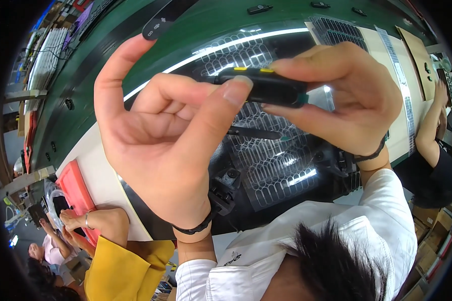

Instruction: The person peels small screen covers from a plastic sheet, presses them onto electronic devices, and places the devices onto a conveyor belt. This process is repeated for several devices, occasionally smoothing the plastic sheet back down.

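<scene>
Both hands hold a small black oblong device with yellow strips along its upper edge. My left hand pinches its left end between thumb and a bent finger, while another finger reaches upward. That raised fingertip meets, or overlaps in view, a dark rounded strip with small pale marks. On the device's right end, my right hand grips with thumb and fingers. Below the hands, a dark pen-like tool lies over clear sheets patterned with oblong outlines. Black straps circle both wrists.
The sheets lie on a glossy black surface. Several small black devices sit on the green surface beyond. A red tray stands at the left, beside a co-worker in a yellow sleeve. Another person's arm is at the right.
</scene>
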`<state>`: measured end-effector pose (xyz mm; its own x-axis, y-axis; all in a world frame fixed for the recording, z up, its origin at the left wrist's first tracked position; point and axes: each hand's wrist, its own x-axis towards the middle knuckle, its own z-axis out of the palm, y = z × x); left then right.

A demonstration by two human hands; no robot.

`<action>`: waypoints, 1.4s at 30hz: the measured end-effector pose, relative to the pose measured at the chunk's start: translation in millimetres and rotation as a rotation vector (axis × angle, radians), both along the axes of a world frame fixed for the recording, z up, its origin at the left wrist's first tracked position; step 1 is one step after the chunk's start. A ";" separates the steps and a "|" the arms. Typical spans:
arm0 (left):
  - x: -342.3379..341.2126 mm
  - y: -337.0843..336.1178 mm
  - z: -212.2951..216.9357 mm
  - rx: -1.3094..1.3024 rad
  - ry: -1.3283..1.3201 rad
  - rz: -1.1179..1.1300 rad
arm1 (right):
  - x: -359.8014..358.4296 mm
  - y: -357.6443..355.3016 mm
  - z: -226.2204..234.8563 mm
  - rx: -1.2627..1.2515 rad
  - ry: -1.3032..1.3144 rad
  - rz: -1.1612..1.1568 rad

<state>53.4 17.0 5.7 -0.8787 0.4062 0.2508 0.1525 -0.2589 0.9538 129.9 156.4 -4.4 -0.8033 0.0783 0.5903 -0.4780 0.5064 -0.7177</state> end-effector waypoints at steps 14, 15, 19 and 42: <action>-27.6 -4.6 -16.3 -0.089 -0.006 -0.270 | -14.2 0.6 -12.2 -0.012 -0.059 0.029; -30.0 -4.2 -18.5 -0.094 0.037 -0.269 | -16.8 1.0 -14.9 -0.147 -0.163 0.061; -35.1 -6.5 -21.5 -0.330 0.038 -0.204 | -38.1 12.7 -21.5 -0.431 -0.461 0.186; -45.4 -25.9 -5.3 0.014 0.123 -0.041 | -142.0 60.9 -78.5 -0.228 -0.373 0.100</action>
<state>8.0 -8.9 0.4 -0.8237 0.4367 0.3617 0.2574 -0.2804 0.9247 -12.0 217.4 -82.9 -0.9683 0.0837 0.2352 -0.2037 0.2797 -0.9382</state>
